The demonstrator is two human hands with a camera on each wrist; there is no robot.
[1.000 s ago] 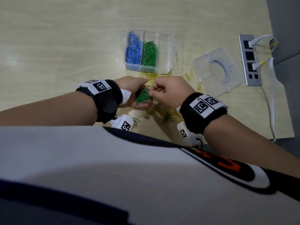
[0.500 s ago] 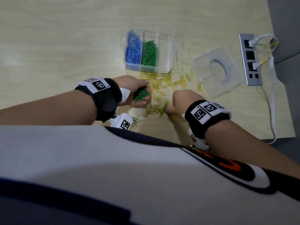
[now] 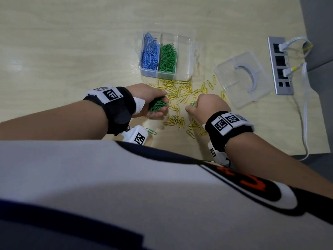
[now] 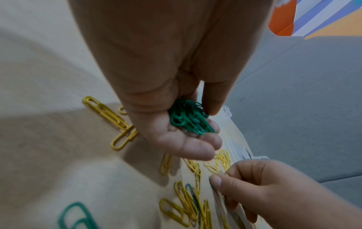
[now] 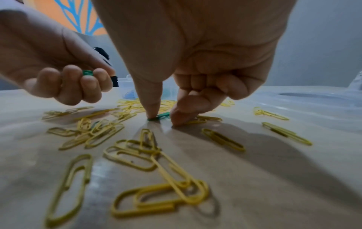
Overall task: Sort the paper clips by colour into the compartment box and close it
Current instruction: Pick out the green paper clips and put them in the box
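Observation:
A clear compartment box (image 3: 185, 51) stands open at the far middle, with blue clips (image 3: 149, 53) in its left cell and green clips (image 3: 168, 57) in the middle one; the right cell looks bare. My left hand (image 3: 155, 103) cups a bunch of green clips (image 4: 188, 119) in curled fingers. My right hand (image 3: 200, 105) is down on the table, thumb and forefinger pinching a single green clip (image 5: 159, 117). Yellow clips (image 3: 182, 94) lie scattered between the box and both hands. One loose green clip (image 3: 151, 131) lies near my left wrist.
The box's clear lid (image 3: 243, 78) lies loose to the right of the clips. A grey socket strip (image 3: 280, 65) with white cables (image 3: 304, 112) runs along the right table edge. The table's near edge is under my chest.
My right hand left the left hand, dropped to the near part of the pile, then moved a little farther away and now pinches a green clip on the table. The left hand kept its bunch.

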